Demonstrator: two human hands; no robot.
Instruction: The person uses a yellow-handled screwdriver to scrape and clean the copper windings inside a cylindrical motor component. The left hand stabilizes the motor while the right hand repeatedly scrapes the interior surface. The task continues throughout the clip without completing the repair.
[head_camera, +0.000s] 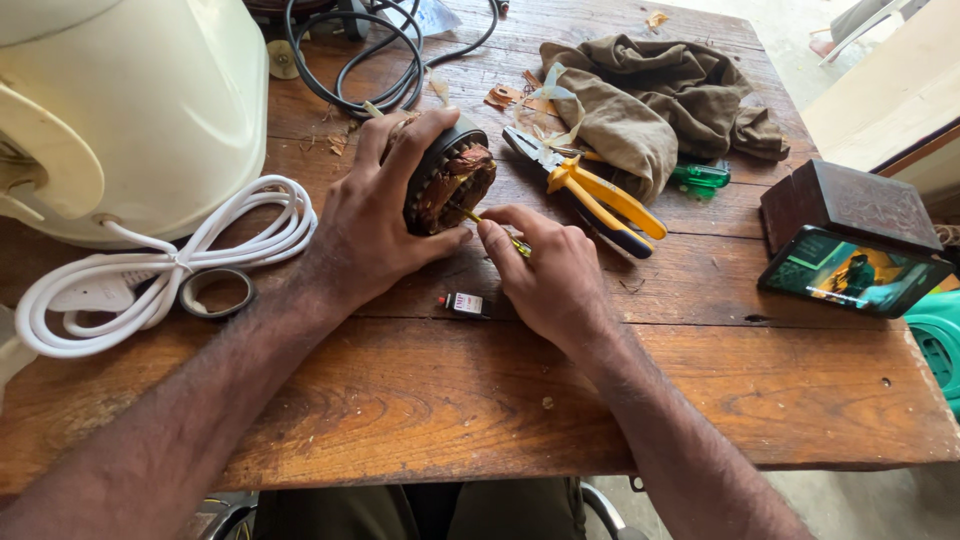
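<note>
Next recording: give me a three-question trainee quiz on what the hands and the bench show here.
1. True or false: the left hand grips the wound motor core from its left side.
2. What lies just right of the core? A) yellow-handled pliers B) a hammer C) a saw
3. Which hand holds the thin yellow tool to the core?

Key:
1. True.
2. A; they lie beside the olive cloth on the wooden table.
3. The right hand; the tool tip meets the copper windings.
</note>
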